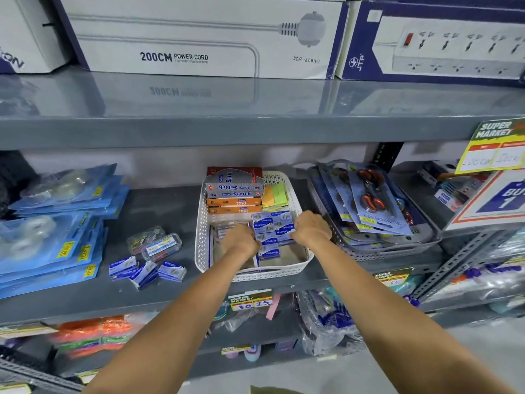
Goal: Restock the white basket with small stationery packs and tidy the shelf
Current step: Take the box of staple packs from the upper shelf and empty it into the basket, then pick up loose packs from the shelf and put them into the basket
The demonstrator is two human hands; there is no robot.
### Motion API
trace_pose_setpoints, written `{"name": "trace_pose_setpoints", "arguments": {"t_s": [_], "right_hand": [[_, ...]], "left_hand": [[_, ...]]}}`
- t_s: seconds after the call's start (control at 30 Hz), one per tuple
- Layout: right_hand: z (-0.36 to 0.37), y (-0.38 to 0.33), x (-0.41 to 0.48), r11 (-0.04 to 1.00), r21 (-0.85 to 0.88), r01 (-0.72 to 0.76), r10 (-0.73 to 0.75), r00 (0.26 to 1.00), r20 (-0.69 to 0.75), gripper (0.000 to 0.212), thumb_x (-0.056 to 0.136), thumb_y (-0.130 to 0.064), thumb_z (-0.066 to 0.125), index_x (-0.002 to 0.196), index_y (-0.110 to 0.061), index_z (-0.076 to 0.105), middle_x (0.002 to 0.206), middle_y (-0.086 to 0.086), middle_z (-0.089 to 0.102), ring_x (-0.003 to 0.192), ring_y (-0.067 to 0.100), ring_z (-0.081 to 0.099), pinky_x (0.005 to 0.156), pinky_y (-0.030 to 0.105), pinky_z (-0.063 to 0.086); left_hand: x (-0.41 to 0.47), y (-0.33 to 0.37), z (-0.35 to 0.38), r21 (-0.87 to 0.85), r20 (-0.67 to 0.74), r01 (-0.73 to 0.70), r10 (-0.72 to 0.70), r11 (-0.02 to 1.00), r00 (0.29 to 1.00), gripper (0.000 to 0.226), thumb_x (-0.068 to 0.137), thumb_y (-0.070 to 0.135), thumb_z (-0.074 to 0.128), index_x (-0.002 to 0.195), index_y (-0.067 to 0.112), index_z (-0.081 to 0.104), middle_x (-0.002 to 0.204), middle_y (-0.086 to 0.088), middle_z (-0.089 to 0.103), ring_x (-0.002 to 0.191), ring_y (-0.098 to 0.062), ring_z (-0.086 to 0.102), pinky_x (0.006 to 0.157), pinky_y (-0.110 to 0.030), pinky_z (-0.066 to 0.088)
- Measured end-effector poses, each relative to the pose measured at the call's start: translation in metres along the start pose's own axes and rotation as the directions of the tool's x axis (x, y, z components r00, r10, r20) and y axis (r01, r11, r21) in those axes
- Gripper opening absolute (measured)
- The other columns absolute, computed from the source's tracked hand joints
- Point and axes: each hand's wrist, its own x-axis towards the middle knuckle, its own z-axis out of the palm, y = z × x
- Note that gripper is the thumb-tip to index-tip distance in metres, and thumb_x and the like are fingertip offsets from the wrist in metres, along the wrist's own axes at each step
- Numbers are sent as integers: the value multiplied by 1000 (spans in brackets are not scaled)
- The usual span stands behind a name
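A white lattice basket (297, 264) stands on the grey middle shelf. Inside it lies a cluster of small blue-and-white stationery packs (272, 227), with grey and orange boxes (234, 194) stacked at the back and coloured sticky notes (275, 194) beside them. My left hand (240, 240) is inside the basket, pressed against the left side of the pack cluster. My right hand (311, 227) grips the cluster's right side. Both hands squeeze the packs between them. Three more blue packs (146, 271) lie loose on the shelf left of the basket.
A clear case of clips (159, 243) sits behind the loose packs. Blue tape blister packs (54, 223) pile up at the left. A grey basket of scissor sets (372, 211) stands at the right. Power cord boxes (199, 38) fill the upper shelf. Price tags hang on shelf edges.
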Motion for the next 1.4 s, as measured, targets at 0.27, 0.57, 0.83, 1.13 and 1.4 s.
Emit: {"name": "trace_pose_setpoints", "arguments": {"t_s": [0.27, 0.57, 0.83, 1.13, 1.4], "right_hand": [[4, -5, 1, 962, -270, 36, -47, 998, -33, 34, 83, -14, 70, 115, -12, 61, 118, 7, 66, 109, 27, 63, 72, 31, 46], [7, 3, 5, 945, -319, 75, -105, 992, -77, 32, 81, -23, 72, 110, -14, 63, 110, 7, 69, 101, 28, 67, 68, 31, 48], [2, -25, -14, 941, -271, 203, -262, 944, -199, 31, 86, -33, 64, 107, -10, 64, 109, 16, 68, 101, 35, 66, 73, 35, 51], [36, -124, -63, 831, -4, 556, -548, 818, -175, 32, 86, -43, 59, 94, -15, 70, 93, 10, 73, 93, 30, 67, 78, 34, 54], [95, -178, -104, 596, -51, 802, -796, 598, 92, 33, 88, -29, 61, 107, -2, 64, 108, 18, 65, 101, 33, 61, 81, 35, 47]], "left_hand": [[9, -2, 12, 171, -27, -13, 18, 985, 999, 16, 84, 26, 69, 97, 16, 73, 101, -3, 72, 93, -22, 68, 73, -30, 53], [-2, -1, 8, 275, -73, -48, 71, 960, 995, 21, 80, 32, 75, 95, 17, 72, 95, -3, 73, 88, -23, 69, 67, -31, 53], [-29, -35, -43, 381, -220, -310, 412, 871, 885, 32, 94, 33, 52, 122, 19, 62, 125, -7, 62, 112, -28, 58, 86, -42, 52], [-48, -170, -104, 461, -521, -247, 485, 852, 702, 73, 83, 59, 48, 133, 7, 52, 130, -14, 55, 120, -31, 51, 98, -40, 45], [-64, -268, -101, 552, -280, -31, 220, 834, 935, 130, 65, 95, 16, 150, -4, 11, 159, -19, 9, 148, -30, 5, 121, -42, 6]]}}
